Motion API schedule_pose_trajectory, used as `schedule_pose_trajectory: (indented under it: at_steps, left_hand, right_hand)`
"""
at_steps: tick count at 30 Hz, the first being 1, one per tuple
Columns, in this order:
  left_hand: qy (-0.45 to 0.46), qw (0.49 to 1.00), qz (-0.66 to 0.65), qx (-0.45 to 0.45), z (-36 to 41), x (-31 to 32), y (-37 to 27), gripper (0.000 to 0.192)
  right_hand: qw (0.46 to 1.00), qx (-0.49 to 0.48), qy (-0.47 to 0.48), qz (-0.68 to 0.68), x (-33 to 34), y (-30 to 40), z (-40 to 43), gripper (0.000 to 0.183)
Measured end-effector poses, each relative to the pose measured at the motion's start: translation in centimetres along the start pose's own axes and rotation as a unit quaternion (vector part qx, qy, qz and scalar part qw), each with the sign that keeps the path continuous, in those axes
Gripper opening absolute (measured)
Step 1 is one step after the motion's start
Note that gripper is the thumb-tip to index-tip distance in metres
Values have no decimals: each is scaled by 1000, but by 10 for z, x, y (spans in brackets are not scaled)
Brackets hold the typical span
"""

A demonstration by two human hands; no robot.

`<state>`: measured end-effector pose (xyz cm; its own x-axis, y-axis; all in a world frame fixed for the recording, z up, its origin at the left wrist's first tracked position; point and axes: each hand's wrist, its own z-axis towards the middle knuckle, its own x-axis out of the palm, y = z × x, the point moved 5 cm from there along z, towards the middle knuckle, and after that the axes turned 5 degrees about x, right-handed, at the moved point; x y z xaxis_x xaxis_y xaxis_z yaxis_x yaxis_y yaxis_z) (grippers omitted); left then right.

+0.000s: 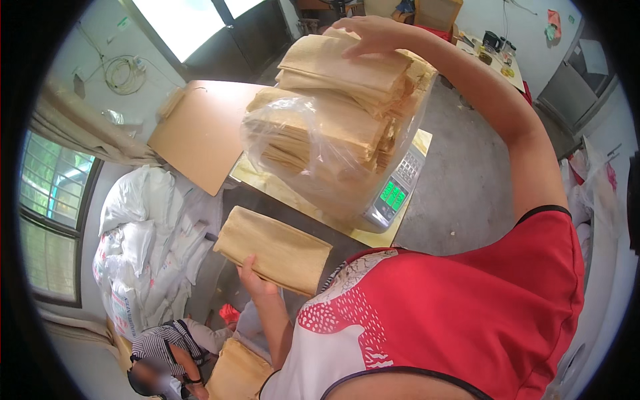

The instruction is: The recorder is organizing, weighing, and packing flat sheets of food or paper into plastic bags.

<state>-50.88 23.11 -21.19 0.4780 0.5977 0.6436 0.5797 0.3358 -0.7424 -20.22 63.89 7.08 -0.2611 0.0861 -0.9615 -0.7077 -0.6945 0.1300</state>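
Note:
My left hand (257, 280) grips the near edge of a folded stack of tan sheets (275, 247), held low before my body. My right hand (370, 36) reaches over the top of a tall pile of similar folded tan sheets (345, 65), its fingers spread on the uppermost bundle; whether it grips the bundle is unclear. Several bundles fill a clear plastic bag (320, 185), open at the top. The bag rests on a digital scale (382, 215) with a lit green display and a keypad.
The scale stands on a marble-patterned table (245, 172) beside a tan board (205, 130). White sacks (150, 240) are heaped by the window. At lower left, a seated person (172, 350) is near more tan sheets (240, 370). Jars stand on a far table (517, 75).

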Motion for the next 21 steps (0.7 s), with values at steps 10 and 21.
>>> schedule_pose_trajectory:
  at_steps: [10,21]
  left_hand:
    - [27,1000,-11,-9,7,11,6,58]
    - [-28,998,-44,-31,-1,9,-7,57]
  right_hand:
    - [996,-18,-13,-85,-7,28,-24,64]
    - [995,-52,-80,-13,-30,52,-31,53]
